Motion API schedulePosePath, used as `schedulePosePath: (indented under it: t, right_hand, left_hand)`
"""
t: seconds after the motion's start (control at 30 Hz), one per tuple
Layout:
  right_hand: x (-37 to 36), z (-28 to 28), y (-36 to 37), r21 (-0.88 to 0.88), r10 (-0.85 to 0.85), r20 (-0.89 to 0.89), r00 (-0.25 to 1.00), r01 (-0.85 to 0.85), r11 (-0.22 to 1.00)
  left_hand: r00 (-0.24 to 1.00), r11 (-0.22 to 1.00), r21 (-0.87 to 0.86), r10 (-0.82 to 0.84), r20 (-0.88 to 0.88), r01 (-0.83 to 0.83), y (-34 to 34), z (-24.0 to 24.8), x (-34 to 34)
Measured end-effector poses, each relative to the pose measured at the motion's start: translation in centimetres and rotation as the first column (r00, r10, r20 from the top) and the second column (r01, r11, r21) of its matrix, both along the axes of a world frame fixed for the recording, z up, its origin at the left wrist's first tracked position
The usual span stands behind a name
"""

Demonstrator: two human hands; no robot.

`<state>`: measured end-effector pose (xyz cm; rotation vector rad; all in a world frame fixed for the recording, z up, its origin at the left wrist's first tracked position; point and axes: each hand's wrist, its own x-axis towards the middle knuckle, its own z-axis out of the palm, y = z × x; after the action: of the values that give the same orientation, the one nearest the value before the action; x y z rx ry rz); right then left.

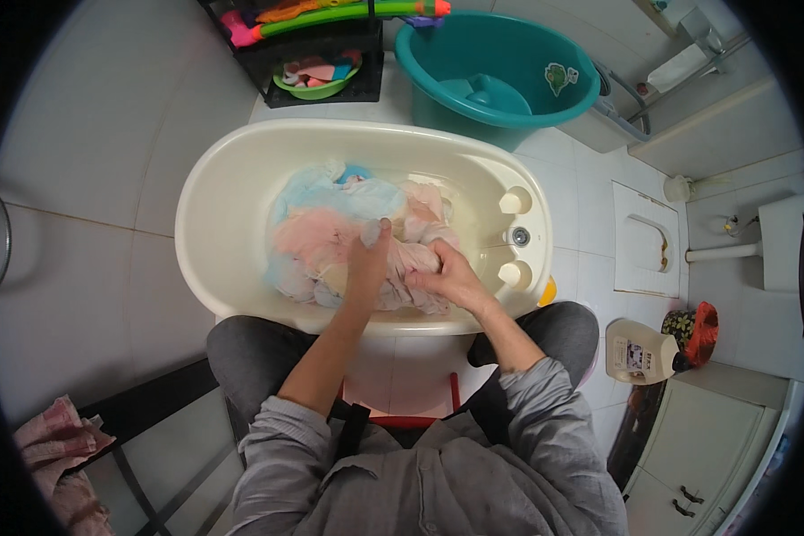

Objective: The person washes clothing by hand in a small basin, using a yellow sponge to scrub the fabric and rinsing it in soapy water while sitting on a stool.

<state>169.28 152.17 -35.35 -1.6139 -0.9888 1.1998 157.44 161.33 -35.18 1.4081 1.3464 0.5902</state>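
Note:
A cream-coloured baby bathtub (223, 205) stands in front of my knees, with shallow water and a heap of wet laundry in it. The heap shows a light blue cloth (317, 190), a pink cloth (305, 234) and a pale pink cloth (408, 261). My right hand (456, 279) grips the pale pink cloth, its thumb and fingers closed on a bunched part. Just left of it, my left hand (366, 268) is closed over the laundry around a small whitish piece (371, 234); whether that is soap or a bit of cloth I cannot tell.
Behind the tub stands a large teal basin (460, 112), beside a black rack (366, 62) holding a green bowl (317, 89) of cloths. At right are a squat toilet (645, 241), a plastic jug (634, 350) and a red-lined bin (701, 332). A red stool (402, 420) shows below me.

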Motion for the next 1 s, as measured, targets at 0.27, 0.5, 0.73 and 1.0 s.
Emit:
schedulePosePath:
  t: [0.27, 0.5, 0.73, 1.0]
  right_hand:
    - [3.5, 1.5, 0.0, 0.087, -0.032, 0.847, 0.530, -0.080, 0.993]
    - [4.3, 3.5, -0.4, 0.080, -0.189, -0.306, 0.933, 0.223, 0.972]
    - [1.7, 1.1, -0.6, -0.025, -0.368, -0.687, 0.627, 0.485, 0.874]
    - [-3.6, -1.1, 0.1, -0.193, -0.502, -0.690, 0.521, 0.537, 0.821]
  left_hand:
    - [0.921, 0.950, -0.223, 0.275, 0.276, -0.217, 2.9, 2.0, -4.9]
    - [0.743, 0.662, 0.337, -0.587, -0.320, 0.669, 0.5, 3.5, -4.1]
    - [0.874, 0.851, 0.467, -0.399, 0.277, 0.241, -1.1, 1.5, -1.3]
    - [0.975, 0.971, 0.233, -0.009, 0.223, -0.045, -4.2, -0.8, 3.2]
